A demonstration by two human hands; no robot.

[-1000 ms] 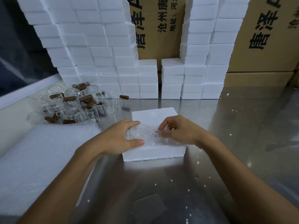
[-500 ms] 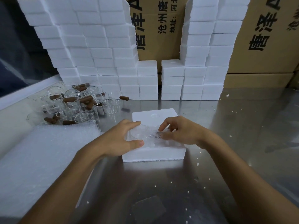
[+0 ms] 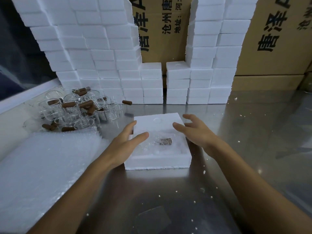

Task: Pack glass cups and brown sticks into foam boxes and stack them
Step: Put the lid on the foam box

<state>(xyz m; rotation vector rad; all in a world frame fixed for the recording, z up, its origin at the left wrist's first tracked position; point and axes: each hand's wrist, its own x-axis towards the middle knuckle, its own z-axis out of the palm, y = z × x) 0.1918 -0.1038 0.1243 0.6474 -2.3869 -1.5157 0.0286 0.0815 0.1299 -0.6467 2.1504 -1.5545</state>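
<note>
Both hands (image 3: 125, 144) open beside foam box (image 3: 157, 163) (brown stick (image 3: 165, 141) inside).

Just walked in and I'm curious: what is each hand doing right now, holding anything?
Left hand: open, fingers straight, holding nothing, over the foam box.
Right hand: open, fingers spread, holding nothing.

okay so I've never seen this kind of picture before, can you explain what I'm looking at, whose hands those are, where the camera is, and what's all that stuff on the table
No machine here: a person wears a camera on the head, looking down at their own bare hands. The left hand and right hand are spread open on either side of an open foam box, with nothing in their grip. Inside the box lies a wrapped glass cup with a brown stick. On the metal table, far left, sits a pile of glass cups and sticks; bubble wrap lies nearer. Stacked foam boxes stand behind.
</note>
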